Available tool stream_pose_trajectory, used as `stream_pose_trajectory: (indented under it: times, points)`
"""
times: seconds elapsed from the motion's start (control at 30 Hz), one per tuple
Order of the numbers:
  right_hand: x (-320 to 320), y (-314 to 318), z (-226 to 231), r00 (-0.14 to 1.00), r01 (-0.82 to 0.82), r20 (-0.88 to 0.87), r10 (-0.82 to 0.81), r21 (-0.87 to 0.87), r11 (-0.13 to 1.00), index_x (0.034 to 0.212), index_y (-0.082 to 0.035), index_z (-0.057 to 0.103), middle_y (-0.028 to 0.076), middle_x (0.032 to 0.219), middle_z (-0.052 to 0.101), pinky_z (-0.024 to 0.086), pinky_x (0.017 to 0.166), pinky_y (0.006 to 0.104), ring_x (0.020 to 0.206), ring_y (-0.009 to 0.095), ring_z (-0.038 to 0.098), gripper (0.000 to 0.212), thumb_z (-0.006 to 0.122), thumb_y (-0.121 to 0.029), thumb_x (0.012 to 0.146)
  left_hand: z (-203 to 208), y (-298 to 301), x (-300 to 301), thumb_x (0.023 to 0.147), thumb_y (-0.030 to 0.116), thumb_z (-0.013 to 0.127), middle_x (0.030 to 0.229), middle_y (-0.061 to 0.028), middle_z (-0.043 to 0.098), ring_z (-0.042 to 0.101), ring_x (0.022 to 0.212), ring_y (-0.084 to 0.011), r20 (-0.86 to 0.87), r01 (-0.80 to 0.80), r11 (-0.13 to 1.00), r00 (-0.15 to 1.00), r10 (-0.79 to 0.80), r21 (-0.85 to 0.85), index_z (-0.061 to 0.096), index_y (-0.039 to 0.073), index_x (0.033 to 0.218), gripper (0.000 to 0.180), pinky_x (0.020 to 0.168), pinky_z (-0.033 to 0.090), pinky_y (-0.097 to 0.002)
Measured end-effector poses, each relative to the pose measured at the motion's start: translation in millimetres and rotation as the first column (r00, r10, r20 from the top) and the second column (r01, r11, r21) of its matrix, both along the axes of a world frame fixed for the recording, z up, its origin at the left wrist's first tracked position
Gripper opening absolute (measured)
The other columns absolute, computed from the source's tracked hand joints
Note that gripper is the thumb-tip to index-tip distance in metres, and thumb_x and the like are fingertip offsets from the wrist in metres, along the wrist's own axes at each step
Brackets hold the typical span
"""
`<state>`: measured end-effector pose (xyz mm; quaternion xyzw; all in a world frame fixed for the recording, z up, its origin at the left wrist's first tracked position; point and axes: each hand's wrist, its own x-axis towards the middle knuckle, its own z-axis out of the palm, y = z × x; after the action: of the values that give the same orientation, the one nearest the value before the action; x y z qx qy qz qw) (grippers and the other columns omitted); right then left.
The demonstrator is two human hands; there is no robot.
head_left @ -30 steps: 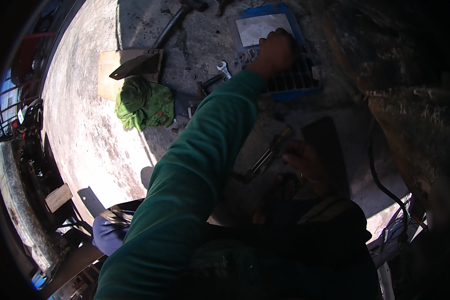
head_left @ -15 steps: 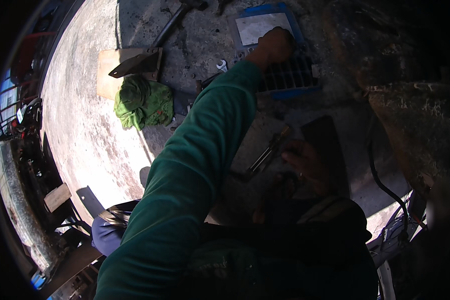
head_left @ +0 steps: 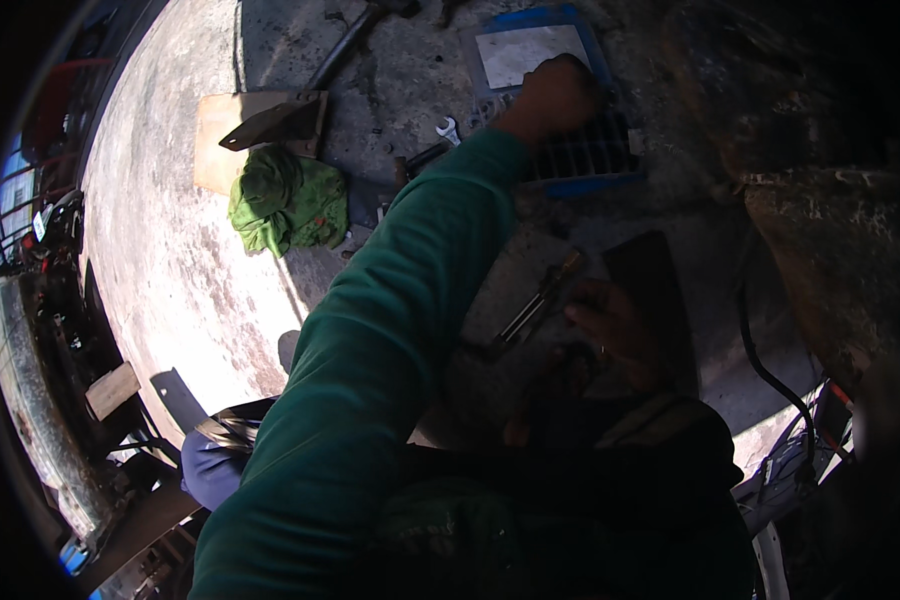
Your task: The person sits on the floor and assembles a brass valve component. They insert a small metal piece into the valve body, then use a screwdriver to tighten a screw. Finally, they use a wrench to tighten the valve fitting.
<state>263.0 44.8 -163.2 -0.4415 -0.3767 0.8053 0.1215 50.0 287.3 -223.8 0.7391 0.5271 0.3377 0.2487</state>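
My left hand (head_left: 558,98), at the end of a green sleeve, is over a blue compartment case (head_left: 590,186). Its fingers are bunched downward, and whatever they hold is hidden under the hand. A pale sheet (head_left: 515,52) covers the far part of the case. Deep in shade, my right hand (head_left: 615,325) has its fingers curled, with a ring on one; any thing in them is too dark to make out. Just left of it lies a slim metal tool (head_left: 530,310) with a yellowish end, apart from the fingertips.
A green rag (head_left: 285,205) lies left of my sleeve, beside a wooden board (head_left: 215,150) with a dark flat blade-like piece (head_left: 270,127) on it. Farther off are a hammer (head_left: 350,45) and an open-end wrench (head_left: 448,130). A dark cable (head_left: 770,370) curves at the right, below a large worn block (head_left: 820,230).
My left hand has shifted slightly right over the case. My right hand and the metal tool are nearly unchanged.
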Motion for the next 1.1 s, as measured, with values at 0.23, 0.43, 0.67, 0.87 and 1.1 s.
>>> stream_pose_trajectory:
  times: [0.23,0.43,0.67,0.87,1.1]
  points:
    - [4,-3,4,0.999,0.042,0.011,-0.042,0.021,0.999,0.095,-0.009,0.066,-0.005,0.079,0.062,0.037,0.055,0.0196,0.064,-0.001,0.048,0.003,0.067,-0.010,0.094,74,-7,-72,0.088,0.027,0.066,0.102,-0.0162,0.075,0.072,0.096,-0.0329,0.203,-0.214,0.973,0.953,0.227,-0.083,0.076,0.005,0.105,0.030,0.086,0.056,-0.0406]
    - [-6,-2,3,0.999,0.040,0.011,-0.040,0.003,0.999,0.096,-0.008,0.066,-0.005,0.077,0.062,0.036,0.053,0.0191,0.061,-0.001,0.047,0.004,0.068,-0.011,0.094,60,-36,-120,0.088,0.018,0.068,0.093,-0.0138,0.075,0.071,0.079,-0.0209,-0.159,-0.171,0.973,0.976,0.146,-0.156,0.074,0.001,0.110,0.029,0.073,0.056,-0.0362]
    - [-7,1,3,1.000,0.005,0.028,-0.005,-0.002,1.000,0.098,-0.007,0.066,-0.004,0.080,0.064,0.036,0.052,0.0194,0.060,0.000,0.047,0.006,0.068,-0.011,0.093,59,-59,-113,0.087,0.006,0.068,0.091,-0.0119,0.075,0.070,0.073,-0.0161,0.076,-0.214,0.872,0.959,0.274,-0.440,0.073,-0.002,0.112,0.027,0.069,0.057,-0.0307]
    - [-10,0,3,1.000,0.023,-0.003,-0.023,0.003,1.000,0.101,-0.007,0.067,-0.003,0.083,0.065,0.038,0.054,0.0191,0.063,0.000,0.049,0.009,0.068,-0.010,0.093,57,-63,-114,0.087,0.004,0.067,0.094,-0.0113,0.075,0.070,0.073,-0.0164,0.116,-0.185,0.886,0.960,0.256,-0.425,0.072,0.000,0.114,0.028,0.069,0.057,-0.0310]
    - [-8,2,1,1.000,0.006,-0.006,-0.006,-0.024,1.000,0.102,-0.007,0.067,-0.002,0.084,0.066,0.038,0.054,0.0184,0.063,0.000,0.049,0.008,0.067,-0.009,0.094,52,-56,-111,0.086,0.005,0.068,0.101,-0.0128,0.075,0.072,0.079,-0.0196,-0.071,-0.182,0.946,0.983,0.169,-0.269,0.073,0.002,0.113,0.028,0.072,0.057,-0.0335]
